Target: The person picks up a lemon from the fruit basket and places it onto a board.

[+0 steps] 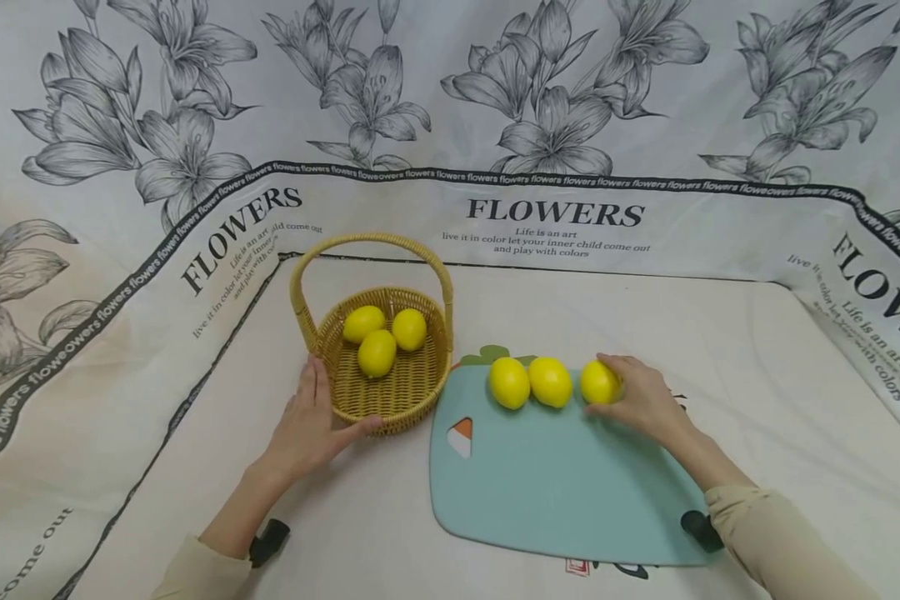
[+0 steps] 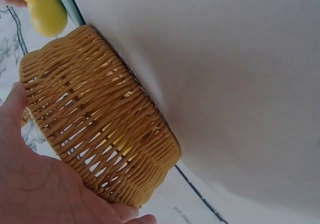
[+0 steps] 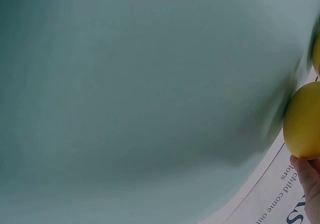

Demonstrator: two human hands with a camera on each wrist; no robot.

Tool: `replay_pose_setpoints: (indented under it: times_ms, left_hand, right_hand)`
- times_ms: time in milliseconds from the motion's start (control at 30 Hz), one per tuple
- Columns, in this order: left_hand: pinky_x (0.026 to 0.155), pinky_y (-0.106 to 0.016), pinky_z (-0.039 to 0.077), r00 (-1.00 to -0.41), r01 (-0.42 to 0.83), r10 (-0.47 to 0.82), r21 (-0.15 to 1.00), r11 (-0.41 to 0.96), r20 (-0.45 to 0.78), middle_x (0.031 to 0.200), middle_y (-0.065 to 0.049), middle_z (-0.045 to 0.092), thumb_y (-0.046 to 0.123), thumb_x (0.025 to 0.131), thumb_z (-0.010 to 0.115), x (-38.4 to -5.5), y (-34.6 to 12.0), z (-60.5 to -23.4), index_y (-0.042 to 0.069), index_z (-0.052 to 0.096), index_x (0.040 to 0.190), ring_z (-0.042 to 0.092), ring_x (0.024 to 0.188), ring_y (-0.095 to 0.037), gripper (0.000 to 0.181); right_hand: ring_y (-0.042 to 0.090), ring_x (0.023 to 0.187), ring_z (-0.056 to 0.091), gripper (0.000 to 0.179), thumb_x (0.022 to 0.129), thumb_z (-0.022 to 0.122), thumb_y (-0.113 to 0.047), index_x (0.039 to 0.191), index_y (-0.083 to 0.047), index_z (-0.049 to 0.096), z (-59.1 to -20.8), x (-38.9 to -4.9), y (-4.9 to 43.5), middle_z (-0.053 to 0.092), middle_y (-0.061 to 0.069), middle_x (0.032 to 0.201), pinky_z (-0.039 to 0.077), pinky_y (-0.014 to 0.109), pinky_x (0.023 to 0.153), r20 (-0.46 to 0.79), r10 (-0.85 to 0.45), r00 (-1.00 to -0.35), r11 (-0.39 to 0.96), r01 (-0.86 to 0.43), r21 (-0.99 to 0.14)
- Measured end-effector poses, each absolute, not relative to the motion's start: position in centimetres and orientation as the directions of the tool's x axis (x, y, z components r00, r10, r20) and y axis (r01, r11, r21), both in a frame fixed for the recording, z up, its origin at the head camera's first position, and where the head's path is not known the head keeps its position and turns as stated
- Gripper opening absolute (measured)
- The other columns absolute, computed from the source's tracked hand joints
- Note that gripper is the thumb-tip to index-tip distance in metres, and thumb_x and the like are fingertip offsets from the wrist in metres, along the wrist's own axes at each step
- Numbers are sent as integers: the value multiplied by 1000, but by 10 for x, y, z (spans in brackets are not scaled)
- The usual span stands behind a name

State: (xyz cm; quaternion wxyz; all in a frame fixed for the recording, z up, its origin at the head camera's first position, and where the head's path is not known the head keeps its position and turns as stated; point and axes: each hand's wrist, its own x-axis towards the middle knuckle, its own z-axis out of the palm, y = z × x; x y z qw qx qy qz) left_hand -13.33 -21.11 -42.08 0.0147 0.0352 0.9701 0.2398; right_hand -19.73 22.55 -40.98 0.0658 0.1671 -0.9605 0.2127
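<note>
My left hand (image 1: 307, 429) rests spread against the near left side of a round wicker basket (image 1: 405, 419) with a tall handle. Its thumb lies along the front by the rim, and its fingers along the left side. Inside the basket sit three yellow lemons (image 1: 377, 353). On the right, my right hand (image 1: 642, 398) pinches another lemon (image 1: 598, 382) between thumb and fingers, at the far edge of a pale blue-green cutting board (image 1: 547, 492). The right wrist view shows fingertips on that lemon (image 3: 305, 121). Two more lemons (image 1: 510, 383) stand side by side to its left.
The board has a triangular hole near its left edge, and a green leaf-shaped piece (image 1: 487, 354) shows behind it. A white cloth (image 1: 720, 333) printed with flowers and lettering covers the table and rises as a backdrop behind. The basket stands close to the board's left edge.
</note>
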Motion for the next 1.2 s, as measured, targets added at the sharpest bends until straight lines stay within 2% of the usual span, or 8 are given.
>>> replay_pose_setpoints:
  times_ms: [267,600,900,1200]
  left_hand:
    - [115,-62,15,-997,62,75,480,875,-8,156,-31,-12,71,82,54,-133,-212,-422,-9,-12,148,0,146,-46,123]
    - [115,-60,16,-997,69,81,471,879,-5,156,-31,-12,71,83,54,-134,-213,-423,-9,-11,148,0,146,-46,122]
    - [115,-61,15,-997,73,83,478,876,0,156,-31,-12,71,82,54,-133,-214,-421,-10,-10,148,-1,146,-45,123]
    - [116,-60,16,-997,67,78,472,879,-3,156,-30,-12,73,81,54,-136,-215,-425,-10,-10,148,0,147,-44,124]
  right_hand:
    - [50,117,50,79,69,85,-20,131,12,48,-411,-194,226,53,34,128,41,61,98,204,-292,-934,854,-351,-384]
    - [54,123,42,86,72,82,-35,136,7,44,-407,-194,225,42,37,137,36,68,98,208,-268,-941,873,-328,-361]
    - [47,130,41,83,78,78,-36,140,5,42,-375,-197,192,43,29,142,35,63,104,361,-245,-900,833,-386,-396]
    - [43,128,47,74,77,80,-27,135,7,48,-355,-198,146,51,26,138,39,57,105,470,-317,-824,750,-521,-407]
